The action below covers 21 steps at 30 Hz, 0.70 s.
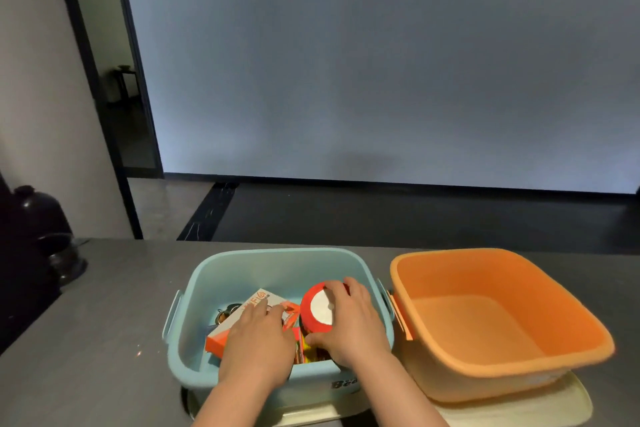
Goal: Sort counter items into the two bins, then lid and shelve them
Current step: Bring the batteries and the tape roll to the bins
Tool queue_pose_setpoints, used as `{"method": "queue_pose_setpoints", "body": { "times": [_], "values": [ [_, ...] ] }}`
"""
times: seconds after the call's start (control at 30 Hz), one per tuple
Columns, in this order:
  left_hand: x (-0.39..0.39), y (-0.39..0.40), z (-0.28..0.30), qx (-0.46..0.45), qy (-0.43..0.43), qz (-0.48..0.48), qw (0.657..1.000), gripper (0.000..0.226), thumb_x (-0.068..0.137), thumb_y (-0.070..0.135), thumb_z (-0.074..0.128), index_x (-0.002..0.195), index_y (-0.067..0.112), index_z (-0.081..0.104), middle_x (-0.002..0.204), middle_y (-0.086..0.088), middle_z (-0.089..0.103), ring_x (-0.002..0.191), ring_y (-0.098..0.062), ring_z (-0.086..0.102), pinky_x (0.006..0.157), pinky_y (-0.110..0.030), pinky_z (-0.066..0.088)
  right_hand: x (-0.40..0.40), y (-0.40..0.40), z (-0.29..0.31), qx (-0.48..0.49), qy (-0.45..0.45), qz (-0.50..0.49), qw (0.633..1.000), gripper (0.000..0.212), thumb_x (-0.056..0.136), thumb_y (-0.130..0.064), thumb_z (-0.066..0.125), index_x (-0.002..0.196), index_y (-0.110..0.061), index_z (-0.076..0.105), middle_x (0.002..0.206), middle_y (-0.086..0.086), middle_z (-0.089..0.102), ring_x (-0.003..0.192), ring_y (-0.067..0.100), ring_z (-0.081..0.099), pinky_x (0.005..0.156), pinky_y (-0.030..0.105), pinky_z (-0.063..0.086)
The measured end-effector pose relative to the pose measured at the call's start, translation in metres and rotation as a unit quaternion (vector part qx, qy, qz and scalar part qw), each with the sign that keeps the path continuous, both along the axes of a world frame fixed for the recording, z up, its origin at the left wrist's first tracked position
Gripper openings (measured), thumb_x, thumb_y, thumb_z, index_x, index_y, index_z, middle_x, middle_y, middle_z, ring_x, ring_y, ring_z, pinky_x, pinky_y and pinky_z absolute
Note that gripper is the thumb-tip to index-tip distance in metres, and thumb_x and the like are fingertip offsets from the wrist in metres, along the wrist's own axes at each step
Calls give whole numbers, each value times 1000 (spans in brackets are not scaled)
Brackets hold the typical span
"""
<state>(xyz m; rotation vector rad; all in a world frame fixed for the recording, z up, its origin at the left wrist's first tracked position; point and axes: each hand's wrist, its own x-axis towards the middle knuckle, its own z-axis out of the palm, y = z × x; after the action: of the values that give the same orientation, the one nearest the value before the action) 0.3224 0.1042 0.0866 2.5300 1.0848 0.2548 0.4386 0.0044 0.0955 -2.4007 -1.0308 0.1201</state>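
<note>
hands in blue bin (242, 265) — right hand (349, 326) grips red-rimmed tub (320, 308), perhaps | orange bin (498, 322) beside

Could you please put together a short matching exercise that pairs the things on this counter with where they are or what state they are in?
Things:
1. orange bin
2. red and white round container
3. white and orange box
4. dark pot

Places or states:
A. under the left hand, inside the blue bin
B. at the counter's far left edge
C. nothing inside it
D. gripped by the right hand

Pairs: 1-C, 2-D, 3-A, 4-B
</note>
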Motion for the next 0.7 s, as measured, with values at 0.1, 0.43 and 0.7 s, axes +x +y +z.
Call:
{"method": "queue_pose_setpoints", "body": {
  "times": [0.1, 0.43, 0.7],
  "values": [
    [3, -7, 2, 23, -12, 9, 1000, 49, 95, 42, 33, 143, 33, 34, 154, 7, 29, 141, -15, 26, 113, -36, 27, 3, 1, -7, -16, -9, -31, 999, 84, 71, -52, 76, 141, -37, 31, 155, -7, 22, 142, 18, 24, 111, 34, 32],
    [-9, -28, 14, 103, -89, 27, 990, 32, 91, 42, 42, 118, 34, 58, 119, 13, 63, 108, -8, 56, 89, -28, 44, -17, -25, 0, 96, -96, -44, 990, 32, 87, -35, 55, 118, -31, 57, 117, -14, 56, 111, 7, 48, 92, 20, 40],
    [-44, -96, 3, 50, -189, -32, 980, 25, 87, 29, 61, 111, 29, 64, 114, 11, 64, 113, -15, 52, 104, -35, 33, -64, -106, -22, 66, -75, 12, 995, 52, 87, -42, 49, 137, -35, 41, 148, -14, 29, 140, 5, 18, 116, 26, 18]
  ]
}}
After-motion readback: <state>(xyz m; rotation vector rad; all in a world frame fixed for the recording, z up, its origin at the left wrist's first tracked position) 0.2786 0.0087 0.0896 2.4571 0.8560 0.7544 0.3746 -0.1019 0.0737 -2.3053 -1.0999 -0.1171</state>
